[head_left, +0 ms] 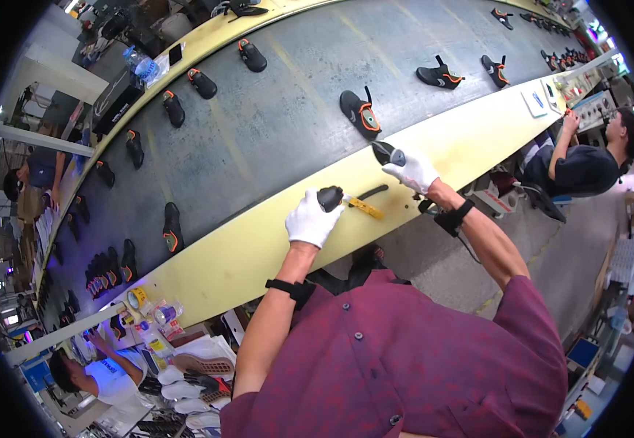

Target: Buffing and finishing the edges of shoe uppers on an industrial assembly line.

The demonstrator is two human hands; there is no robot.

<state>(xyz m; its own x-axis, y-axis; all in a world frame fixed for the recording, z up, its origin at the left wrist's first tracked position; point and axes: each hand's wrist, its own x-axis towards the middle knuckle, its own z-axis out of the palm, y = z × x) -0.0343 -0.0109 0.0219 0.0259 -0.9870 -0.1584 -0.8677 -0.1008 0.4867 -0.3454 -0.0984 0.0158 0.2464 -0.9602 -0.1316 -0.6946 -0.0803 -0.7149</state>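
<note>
Black rounded shoe piece (329, 198) seemed light and pliable, best held by its sides. The left white-gloved grip (311, 220) was clamped on it; the right white-gloved grip (417, 174), on a black-and-grey piece (382, 152).

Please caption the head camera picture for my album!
White-gloved left hand and right hand hold dark objects beside a grey belt of black shoes.

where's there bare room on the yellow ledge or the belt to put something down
Yellow ledge: bare between the left hand and the tape roll, and again from the right hand toward the white tray. Grey belt: a bare middle between its two rows of shoes. Crowded: between the hands, where a yellow object lies, and the ledge's left end, with bottles.
</note>
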